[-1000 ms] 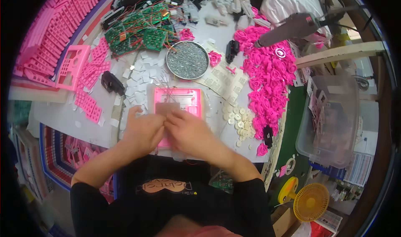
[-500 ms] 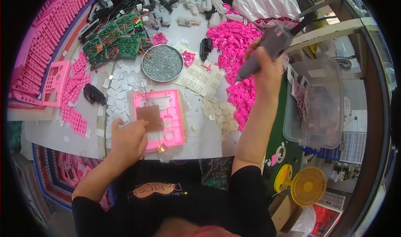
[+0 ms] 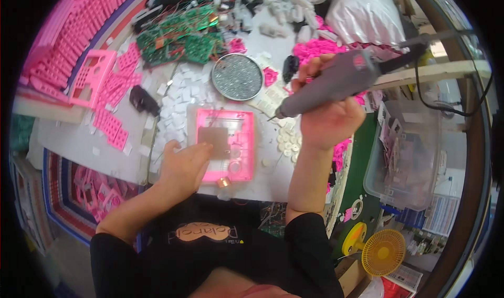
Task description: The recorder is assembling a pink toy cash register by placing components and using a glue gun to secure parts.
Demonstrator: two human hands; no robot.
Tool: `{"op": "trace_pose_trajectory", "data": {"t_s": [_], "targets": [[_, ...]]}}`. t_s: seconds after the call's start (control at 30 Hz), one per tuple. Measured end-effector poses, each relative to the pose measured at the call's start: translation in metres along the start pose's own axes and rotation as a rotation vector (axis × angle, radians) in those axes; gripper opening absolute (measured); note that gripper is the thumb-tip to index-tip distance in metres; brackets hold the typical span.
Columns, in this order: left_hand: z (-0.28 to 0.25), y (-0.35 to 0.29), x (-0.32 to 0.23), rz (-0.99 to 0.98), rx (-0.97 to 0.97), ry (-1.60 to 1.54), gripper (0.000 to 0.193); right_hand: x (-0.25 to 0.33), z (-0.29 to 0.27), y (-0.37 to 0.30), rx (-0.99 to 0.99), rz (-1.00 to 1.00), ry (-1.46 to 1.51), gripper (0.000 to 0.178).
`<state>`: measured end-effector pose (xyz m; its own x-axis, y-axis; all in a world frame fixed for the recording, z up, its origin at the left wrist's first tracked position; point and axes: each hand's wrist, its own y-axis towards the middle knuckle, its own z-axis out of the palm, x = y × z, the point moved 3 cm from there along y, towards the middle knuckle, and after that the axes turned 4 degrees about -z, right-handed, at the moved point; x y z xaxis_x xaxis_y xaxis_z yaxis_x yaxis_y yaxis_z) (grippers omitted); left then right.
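Observation:
A pink plastic casing point(image 3: 248, 140) lies open side up near the front edge of the table. Inside it sits a flat brown circuit board point(image 3: 214, 140). My left hand point(image 3: 184, 166) is bent over the casing's left side, its fingertips closed on the board's edge. Wrapped in my right hand point(image 3: 331, 122) is a grey electric screwdriver point(image 3: 333, 82), held in the air to the right of the casing. The screwdriver's thin bit points left and a little down, apart from the casing. A copper-coloured coil point(image 3: 224, 182) rests at the casing's front edge.
Behind the casing stands a round dish of small metal screws point(image 3: 237, 77). White square pieces point(image 3: 181, 96) lie to its left, green circuit boards point(image 3: 194, 38) further back. Translucent discs point(image 3: 287, 142) lie to the right. A clear plastic bin point(image 3: 401, 161) and yellow fan point(image 3: 383, 252) are at far right.
My right hand has brought the screwdriver left and turned it, closer to the casing. The left hand stays at the board. The whole view has shifted, so the table's things appear further right.

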<state>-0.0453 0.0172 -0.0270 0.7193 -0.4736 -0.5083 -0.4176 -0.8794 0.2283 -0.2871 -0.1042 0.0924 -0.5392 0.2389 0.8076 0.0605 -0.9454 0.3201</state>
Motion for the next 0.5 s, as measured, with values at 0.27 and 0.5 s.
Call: {"op": "trace_pose_trajectory", "data": {"t_s": [0.27,0.5], "targets": [[0.004,-0.006,0.007,-0.056,-0.043,-0.090,0.014,-0.018,0.032,-0.024,0.178,-0.069,-0.138,0.054],[0.007,-0.010,0.009,-0.042,-0.146,-0.126,0.018,-0.070,0.063,-0.068,0.195,0.010,-0.066,0.031]]}}
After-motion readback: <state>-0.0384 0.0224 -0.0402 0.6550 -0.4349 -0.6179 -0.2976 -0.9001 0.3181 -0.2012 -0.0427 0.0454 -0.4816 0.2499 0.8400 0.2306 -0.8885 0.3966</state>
